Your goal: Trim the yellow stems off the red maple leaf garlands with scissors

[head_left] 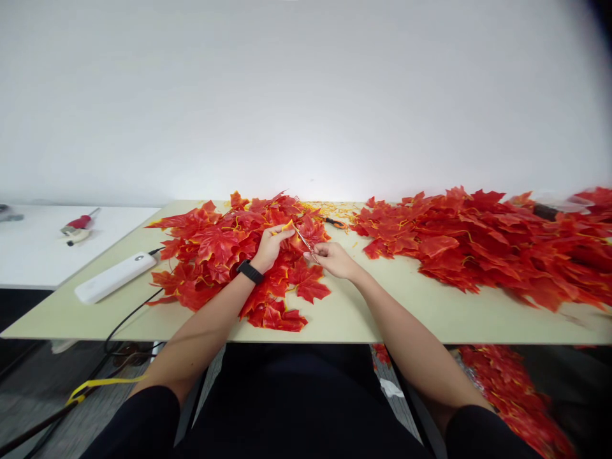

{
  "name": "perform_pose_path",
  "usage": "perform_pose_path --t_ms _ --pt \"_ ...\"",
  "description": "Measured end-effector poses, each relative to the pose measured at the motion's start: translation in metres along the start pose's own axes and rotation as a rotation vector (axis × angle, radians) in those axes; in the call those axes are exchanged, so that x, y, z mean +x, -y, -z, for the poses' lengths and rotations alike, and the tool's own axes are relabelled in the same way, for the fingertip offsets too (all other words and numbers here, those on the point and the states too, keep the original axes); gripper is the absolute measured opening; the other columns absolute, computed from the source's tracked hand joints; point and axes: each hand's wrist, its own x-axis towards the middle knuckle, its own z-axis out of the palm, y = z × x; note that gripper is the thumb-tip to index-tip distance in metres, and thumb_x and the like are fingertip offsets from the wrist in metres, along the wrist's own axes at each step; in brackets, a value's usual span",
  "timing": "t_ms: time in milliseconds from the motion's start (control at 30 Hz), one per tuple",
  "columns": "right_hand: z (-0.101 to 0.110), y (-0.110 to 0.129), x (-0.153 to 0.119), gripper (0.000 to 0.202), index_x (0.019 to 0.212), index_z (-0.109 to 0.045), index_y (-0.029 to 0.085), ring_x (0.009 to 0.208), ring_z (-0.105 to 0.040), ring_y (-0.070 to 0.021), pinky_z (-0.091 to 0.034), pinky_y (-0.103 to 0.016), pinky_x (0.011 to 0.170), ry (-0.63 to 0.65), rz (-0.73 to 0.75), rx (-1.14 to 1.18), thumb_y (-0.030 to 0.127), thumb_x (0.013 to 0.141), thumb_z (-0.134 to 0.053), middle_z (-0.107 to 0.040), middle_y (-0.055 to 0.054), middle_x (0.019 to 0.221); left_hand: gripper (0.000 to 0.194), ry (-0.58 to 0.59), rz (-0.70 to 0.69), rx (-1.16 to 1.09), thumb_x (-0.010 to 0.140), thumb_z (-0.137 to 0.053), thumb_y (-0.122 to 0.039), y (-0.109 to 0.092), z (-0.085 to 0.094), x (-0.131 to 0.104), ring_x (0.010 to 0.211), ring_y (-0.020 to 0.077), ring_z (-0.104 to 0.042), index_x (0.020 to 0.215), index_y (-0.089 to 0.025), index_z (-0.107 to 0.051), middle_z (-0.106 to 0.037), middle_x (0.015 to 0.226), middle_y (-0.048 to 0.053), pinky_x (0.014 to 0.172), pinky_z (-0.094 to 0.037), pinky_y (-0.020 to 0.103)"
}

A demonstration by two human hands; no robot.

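A loose pile of red artificial maple leaves [217,245] with yellow edges lies on the pale table under and around both hands. My left hand [269,247], with a black band on its wrist, pinches a small yellow-orange leaf piece [288,225] above the pile. Closed round the handles of metal scissors [304,241] is my right hand [333,258], just right of the left. The scissor blades point up and left, close to the left fingertips; whether they touch the leaf piece cannot be made out.
More red leaves [478,236] cover the table's right side. Yellow scraps [335,209] and an orange-black tool [336,223] lie behind the hands. A white power bank [116,277] with a black cable sits left. Below are leaves [516,395] and a yellow strap [108,382].
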Motion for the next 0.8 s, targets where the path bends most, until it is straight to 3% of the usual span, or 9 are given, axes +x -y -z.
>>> perform_pose_path --t_ms 467,800 --pt "-0.0007 -0.0055 0.0023 0.062 0.065 -0.046 0.019 0.057 -0.037 -0.0093 -0.030 -0.026 0.055 0.061 -0.039 0.081 0.074 0.076 -0.073 -0.048 0.002 0.061 0.021 0.013 0.079 -0.050 0.063 -0.089 -0.030 -0.0021 0.0018 0.0014 0.072 0.0149 -0.065 0.076 -0.016 -0.079 -0.076 0.079 0.003 0.073 -0.048 0.027" --pt "-0.0028 -0.0029 0.0023 0.067 0.061 -0.040 0.019 0.060 -0.041 -0.0101 -0.034 -0.026 0.058 0.052 -0.029 0.139 0.075 0.071 -0.076 -0.049 0.002 0.060 0.021 0.030 0.091 -0.064 0.064 -0.089 -0.029 -0.0009 0.0040 0.0019 0.073 0.0151 -0.067 0.078 -0.016 -0.080 -0.076 0.080 0.003 0.074 -0.050 0.027"
